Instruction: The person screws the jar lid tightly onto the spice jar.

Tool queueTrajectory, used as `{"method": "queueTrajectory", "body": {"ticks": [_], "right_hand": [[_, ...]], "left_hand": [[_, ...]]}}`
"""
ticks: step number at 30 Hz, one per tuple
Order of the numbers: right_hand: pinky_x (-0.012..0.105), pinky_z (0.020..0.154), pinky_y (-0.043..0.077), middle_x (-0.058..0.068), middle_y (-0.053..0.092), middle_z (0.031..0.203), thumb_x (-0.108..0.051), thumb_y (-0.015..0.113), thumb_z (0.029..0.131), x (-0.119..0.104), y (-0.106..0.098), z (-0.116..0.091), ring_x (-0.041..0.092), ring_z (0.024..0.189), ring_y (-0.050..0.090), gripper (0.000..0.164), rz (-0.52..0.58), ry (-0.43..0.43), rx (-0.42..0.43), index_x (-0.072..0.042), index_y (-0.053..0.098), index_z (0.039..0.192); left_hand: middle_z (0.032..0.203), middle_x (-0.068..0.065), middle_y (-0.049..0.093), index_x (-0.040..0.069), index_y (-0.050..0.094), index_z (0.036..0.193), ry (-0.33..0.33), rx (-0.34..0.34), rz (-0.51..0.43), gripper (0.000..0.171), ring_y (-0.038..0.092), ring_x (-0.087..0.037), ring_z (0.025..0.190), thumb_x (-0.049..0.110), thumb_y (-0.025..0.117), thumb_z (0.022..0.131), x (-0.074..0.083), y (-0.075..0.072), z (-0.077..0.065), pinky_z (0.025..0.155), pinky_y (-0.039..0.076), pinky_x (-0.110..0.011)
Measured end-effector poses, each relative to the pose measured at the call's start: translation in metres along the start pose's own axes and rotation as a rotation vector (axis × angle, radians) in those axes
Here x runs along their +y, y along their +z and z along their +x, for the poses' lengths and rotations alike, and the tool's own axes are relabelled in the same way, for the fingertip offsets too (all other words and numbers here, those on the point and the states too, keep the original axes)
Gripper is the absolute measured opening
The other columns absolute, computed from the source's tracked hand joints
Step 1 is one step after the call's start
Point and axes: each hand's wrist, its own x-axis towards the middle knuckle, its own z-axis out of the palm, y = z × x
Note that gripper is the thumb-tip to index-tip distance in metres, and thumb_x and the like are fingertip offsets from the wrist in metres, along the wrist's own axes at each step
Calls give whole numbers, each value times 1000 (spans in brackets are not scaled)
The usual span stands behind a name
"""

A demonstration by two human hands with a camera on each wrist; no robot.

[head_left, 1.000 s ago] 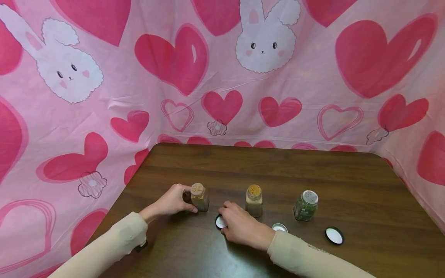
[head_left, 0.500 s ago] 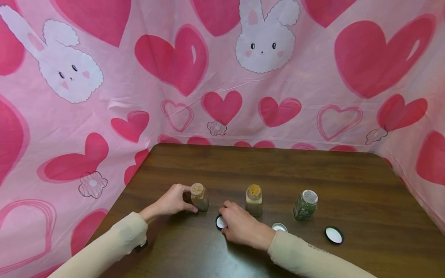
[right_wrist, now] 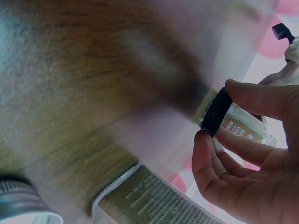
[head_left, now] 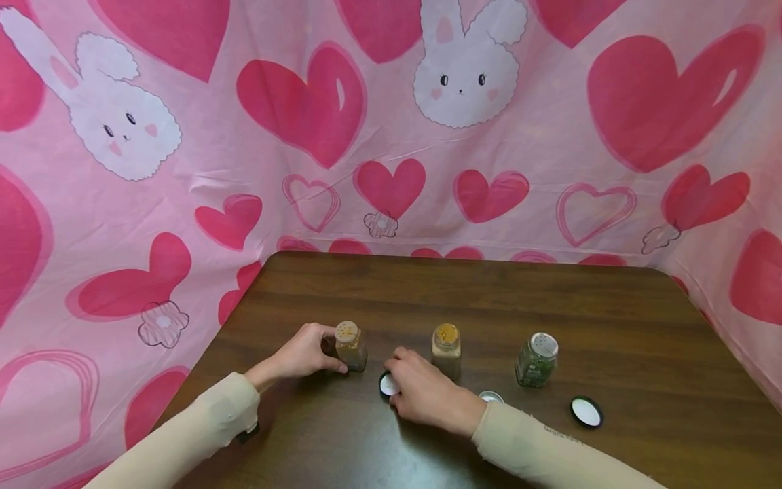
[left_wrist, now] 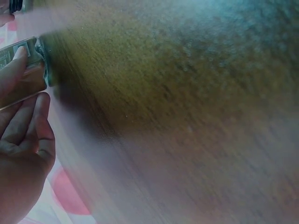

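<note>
On the left of the table, my left hand [head_left: 305,351] holds an upright glass spice jar [head_left: 351,350] with a perforated shaker top. In the left wrist view, the thumb lies across the label of that jar [left_wrist: 32,74] and the fingers are on its other side. My right hand [head_left: 427,394] pinches a black screw lid [head_left: 386,384] by its rim, white inside facing up. The right wrist view shows this lid [right_wrist: 217,112] between thumb and fingertips, low over the table. A second jar [head_left: 447,356], topped with yellow powder, stands just beyond the right hand.
A jar of green herbs [head_left: 536,362] with a shaker top stands to the right. Near it lies another black lid [head_left: 587,412], white inside up. A silver-rimmed lid [head_left: 491,396] is partly hidden by the right sleeve. Pink heart-patterned cloth [head_left: 391,136] hangs behind the table.
Over the last half second my right hand has shifted slightly away from me with the black lid. The left hand and its jar stay put.
</note>
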Motion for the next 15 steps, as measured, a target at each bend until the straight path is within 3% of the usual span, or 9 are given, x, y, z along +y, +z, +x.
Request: {"method": "queueTrajectory", "body": {"ticks": [15], "right_hand": [[27,69,46,-1,50,86,-16,80,72,0,-7,3,14,77,50,33,6,0,8,-4,66,99]], "left_hand": [[83,17,67,25,70,97,-10,-14,-27,35,63,-10,77,26,88,67,0,0,0,68,50,-27]]}}
